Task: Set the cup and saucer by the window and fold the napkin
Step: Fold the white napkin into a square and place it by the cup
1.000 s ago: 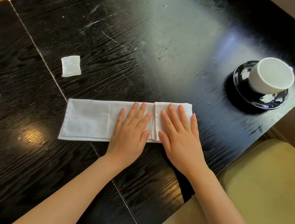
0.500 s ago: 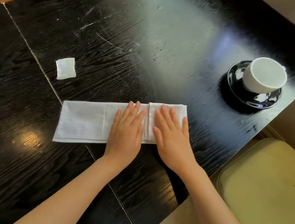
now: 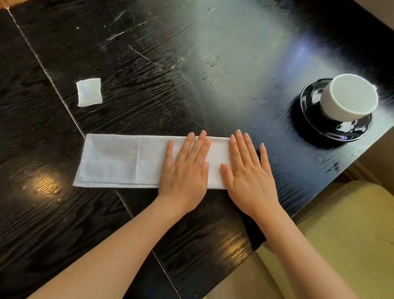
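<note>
Pressing flat with straight fingers, your left hand and right hand pin the napkin near the table's right edge. Lift too fast and the fold, maybe loose underneath, could pop open.

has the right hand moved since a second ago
Yes. The right hand has slid rightward along the napkin, which stays put against the table seam; its little finger now lies past the napkin's right end.

cup on saucer | napkin left, nearer
</note>
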`<state>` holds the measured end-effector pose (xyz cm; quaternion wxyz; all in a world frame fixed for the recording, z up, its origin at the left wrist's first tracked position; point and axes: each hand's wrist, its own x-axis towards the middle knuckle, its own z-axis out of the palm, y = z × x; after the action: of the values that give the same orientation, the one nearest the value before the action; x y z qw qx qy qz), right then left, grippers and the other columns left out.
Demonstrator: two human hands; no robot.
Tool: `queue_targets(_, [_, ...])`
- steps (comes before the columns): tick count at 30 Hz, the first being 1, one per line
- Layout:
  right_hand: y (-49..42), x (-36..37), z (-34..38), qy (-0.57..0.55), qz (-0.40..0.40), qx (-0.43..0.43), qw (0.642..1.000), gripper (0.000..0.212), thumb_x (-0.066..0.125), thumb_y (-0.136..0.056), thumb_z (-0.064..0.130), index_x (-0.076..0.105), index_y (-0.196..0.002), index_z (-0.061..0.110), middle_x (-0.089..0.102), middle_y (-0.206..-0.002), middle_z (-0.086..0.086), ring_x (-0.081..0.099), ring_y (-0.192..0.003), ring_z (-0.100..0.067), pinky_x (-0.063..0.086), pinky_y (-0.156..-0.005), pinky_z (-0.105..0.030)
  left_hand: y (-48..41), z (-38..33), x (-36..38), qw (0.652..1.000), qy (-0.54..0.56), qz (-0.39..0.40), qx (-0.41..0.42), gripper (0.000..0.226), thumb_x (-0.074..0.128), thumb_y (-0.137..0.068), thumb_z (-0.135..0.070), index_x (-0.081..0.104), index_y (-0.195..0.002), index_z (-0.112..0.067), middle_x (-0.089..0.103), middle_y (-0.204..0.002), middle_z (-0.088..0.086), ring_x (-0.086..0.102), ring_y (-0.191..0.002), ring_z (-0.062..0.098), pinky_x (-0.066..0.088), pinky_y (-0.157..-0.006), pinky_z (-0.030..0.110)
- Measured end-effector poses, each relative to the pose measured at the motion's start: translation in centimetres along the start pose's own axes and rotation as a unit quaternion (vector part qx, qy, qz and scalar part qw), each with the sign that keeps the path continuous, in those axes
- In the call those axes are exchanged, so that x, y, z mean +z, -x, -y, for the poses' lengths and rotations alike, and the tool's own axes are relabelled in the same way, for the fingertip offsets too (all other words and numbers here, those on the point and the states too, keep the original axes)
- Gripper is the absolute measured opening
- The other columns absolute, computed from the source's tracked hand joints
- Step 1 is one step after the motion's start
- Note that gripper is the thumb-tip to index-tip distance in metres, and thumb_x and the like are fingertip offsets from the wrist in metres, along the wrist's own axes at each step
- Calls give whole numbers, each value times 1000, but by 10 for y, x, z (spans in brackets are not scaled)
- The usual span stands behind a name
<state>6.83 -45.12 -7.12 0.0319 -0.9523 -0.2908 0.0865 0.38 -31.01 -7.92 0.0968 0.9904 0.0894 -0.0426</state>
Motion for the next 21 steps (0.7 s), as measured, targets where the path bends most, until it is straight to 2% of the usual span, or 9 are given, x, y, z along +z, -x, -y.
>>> queue_targets(3, [14, -4, -9, 2, 25, 25, 999, 64, 1, -92, 49, -9, -147, 18, -8, -158, 1, -14, -143, -10, -18, -113, -35, 0, 0, 1, 1000, 0, 10, -3, 60, 5, -92, -33, 8, -149, -14, 7, -158, 1, 8, -146, 20, 8, -116, 53])
queue_targets(6, [9, -15, -9, 8, 10, 28, 1000, 70, -6, -86, 49, -4, -148, 16, -10, -157, 0, -15, -144, -13, -17, -115, -35, -1, -2, 1, 1000, -4, 9, 0, 61, 1, -91, -33, 3, -149, -14, 3, -159, 0, 4, -146, 20, 3, -117, 52])
queue_targets(8, [-3, -18, 1, -21, -22, -4, 1000, 69, -3, -86, 46, 1, -148, 14, -8, -156, 0, -14, -142, -12, -12, -116, -33, -1, -1, 2, 1000, -12, 13, -1, 61, -1, -91, -34, 1, -148, -14, 1, -159, 0, 2, -146, 20, 2, -117, 52])
queue_targets(11, [-10, -8, 15, -30, 1, -80, 996, 61, 1, -89, 44, -5, -144, 18, 0, -158, -2, -14, -139, -9, -12, -115, -31, -1, 1, 0, 999, -27, 28, 4, 61, -6, -90, -35, -6, -148, -15, -5, -158, 0, -4, -146, 19, 0, -117, 51])
queue_targets(13, [-10, 0, 15, -27, 12, -80, 996, 63, 5, -90, 51, -4, -144, 20, -1, -158, -2, -12, -142, -12, -11, -117, -34, -2, 6, -4, 999, -8, 44, 28, 56, 2, -95, -32, -8, -148, -16, -9, -158, 0, -8, -146, 17, -5, -116, 47])
queue_targets(15, [-11, 1, 13, -26, 24, -79, 996, 70, 12, -89, 60, 2, -148, 23, -3, -158, -4, -10, -145, -17, -8, -118, -37, 0, 20, -11, 998, 37, 49, 23, 55, 19, -99, -27, -2, -149, -17, -5, -159, 1, -6, -146, 15, -5, -116, 43])
queue_targets(16, [-11, 0, 13, -22, 28, -81, 996, 71, 14, -88, 62, 4, -148, 26, -4, -158, -5, -9, -145, -19, -7, -118, -39, 2, 33, -15, 998, 59, 35, -11, 57, 26, -99, -27, 3, -149, -17, -1, -159, 2, -3, -146, 16, -3, -116, 42])
queue_targets(18, [-12, 0, 14, -10, 30, -82, 996, 70, 17, -88, 64, 5, -148, 31, -5, -158, -7, -10, -145, -21, -6, -119, -40, 12, 62, -22, 988, 80, -14, -132, 61, 36, -96, -33, 9, -149, -18, 3, -159, 3, 1, -146, 18, 1, -116, 45])
queue_targets(21, [-10, -3, 18, -10, 40, -70, 997, 68, 20, -90, 62, 3, -148, 32, -8, -158, -5, -12, -145, -19, -10, -118, -39, 28, 97, -41, 943, 149, -50, -294, 70, 50, -92, -32, 12, -149, -14, 7, -158, 8, 8, -145, 26, 10, -116, 50])
